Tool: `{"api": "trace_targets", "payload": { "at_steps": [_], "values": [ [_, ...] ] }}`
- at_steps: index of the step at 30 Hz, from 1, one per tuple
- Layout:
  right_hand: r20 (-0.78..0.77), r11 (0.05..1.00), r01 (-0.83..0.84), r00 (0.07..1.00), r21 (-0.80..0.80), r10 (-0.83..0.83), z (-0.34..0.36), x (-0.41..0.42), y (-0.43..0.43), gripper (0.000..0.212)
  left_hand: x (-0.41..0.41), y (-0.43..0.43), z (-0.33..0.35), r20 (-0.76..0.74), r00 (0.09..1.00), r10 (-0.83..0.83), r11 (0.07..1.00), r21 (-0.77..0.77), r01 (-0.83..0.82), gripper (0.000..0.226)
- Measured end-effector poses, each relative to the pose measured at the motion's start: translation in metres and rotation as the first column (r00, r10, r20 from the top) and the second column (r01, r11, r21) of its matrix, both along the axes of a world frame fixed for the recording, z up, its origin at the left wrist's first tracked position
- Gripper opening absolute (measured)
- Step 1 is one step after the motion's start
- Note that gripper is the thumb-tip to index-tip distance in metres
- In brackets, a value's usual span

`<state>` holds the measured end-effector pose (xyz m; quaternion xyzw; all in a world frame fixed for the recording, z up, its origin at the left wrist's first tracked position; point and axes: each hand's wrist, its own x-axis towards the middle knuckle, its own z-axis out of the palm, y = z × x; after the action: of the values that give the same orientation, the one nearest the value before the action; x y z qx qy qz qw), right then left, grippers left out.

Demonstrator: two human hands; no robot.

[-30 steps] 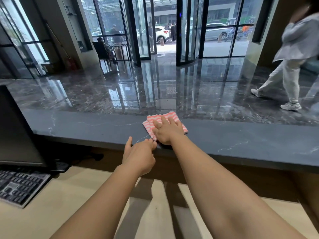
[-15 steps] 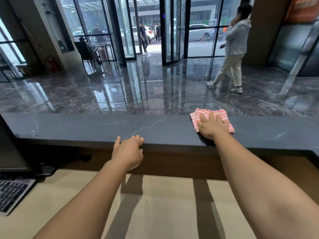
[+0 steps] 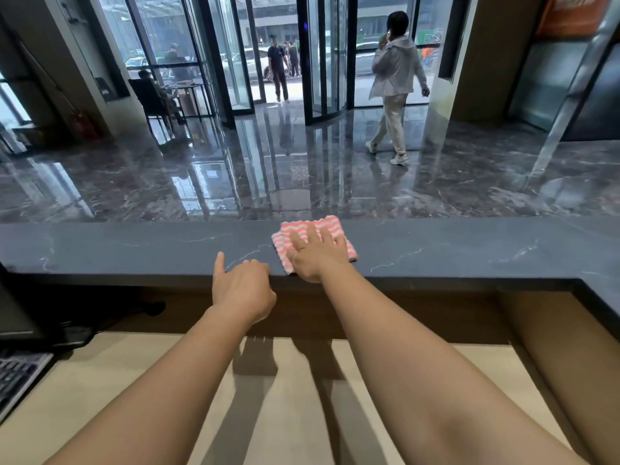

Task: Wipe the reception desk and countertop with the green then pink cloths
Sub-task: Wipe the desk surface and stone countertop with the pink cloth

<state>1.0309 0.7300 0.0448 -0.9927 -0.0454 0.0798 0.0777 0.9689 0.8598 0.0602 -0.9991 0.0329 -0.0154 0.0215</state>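
A folded pink-and-white striped cloth (image 3: 303,229) lies on the dark grey stone countertop (image 3: 134,248) near its middle. My right hand (image 3: 317,255) presses flat on the cloth with the fingers spread. My left hand (image 3: 242,286) rests at the countertop's near edge just left of the cloth, fingers loosely curled, thumb up, holding nothing. Below the countertop is the pale wooden desk (image 3: 100,380). No green cloth is in view.
A keyboard (image 3: 15,375) and the base of a dark monitor (image 3: 20,317) sit at the desk's left end. The countertop turns toward me at the right (image 3: 600,290). Beyond it, a person (image 3: 394,85) walks across the glossy lobby floor.
My right hand slid the pink cloth to the right along the countertop, then back left toward my left hand. My left hand stayed at the near edge. The person in the lobby walked leftward.
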Motion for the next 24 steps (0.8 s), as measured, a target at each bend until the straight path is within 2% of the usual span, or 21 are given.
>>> {"api": "trace_targets", "payload": {
  "at_steps": [4, 8, 12, 18, 24],
  "values": [
    [-0.026, 1.000, 0.020, 0.999, 0.003, -0.020, 0.003, 0.002, -0.035, 0.053, -0.001, -0.033, 0.001, 0.045, 0.995, -0.094, 0.996, 0.011, 0.094, 0.029],
    [-0.017, 0.990, 0.141, 0.990, -0.016, -0.142, 0.003, 0.001, -0.104, 0.053, -0.002, -0.085, 0.008, 0.066, 0.970, -0.233, 0.969, -0.065, 0.237, 0.032],
    [0.000, 0.961, 0.275, 0.961, -0.024, -0.275, 0.003, -0.005, -0.180, 0.054, 0.001, -0.125, 0.010, 0.041, 0.938, -0.343, 0.935, -0.075, 0.345, 0.034],
    [0.032, 0.886, 0.459, 0.888, -0.063, -0.458, 0.003, -0.027, -0.287, 0.054, 0.001, -0.156, 0.001, -0.005, 0.935, -0.353, 0.933, -0.073, 0.352, 0.037],
    [0.017, 0.820, 0.571, 0.821, -0.044, -0.571, 0.005, -0.040, -0.321, 0.054, 0.002, -0.144, -0.009, -0.036, 0.941, -0.338, 0.929, -0.174, 0.327, 0.060]
  ]
}}
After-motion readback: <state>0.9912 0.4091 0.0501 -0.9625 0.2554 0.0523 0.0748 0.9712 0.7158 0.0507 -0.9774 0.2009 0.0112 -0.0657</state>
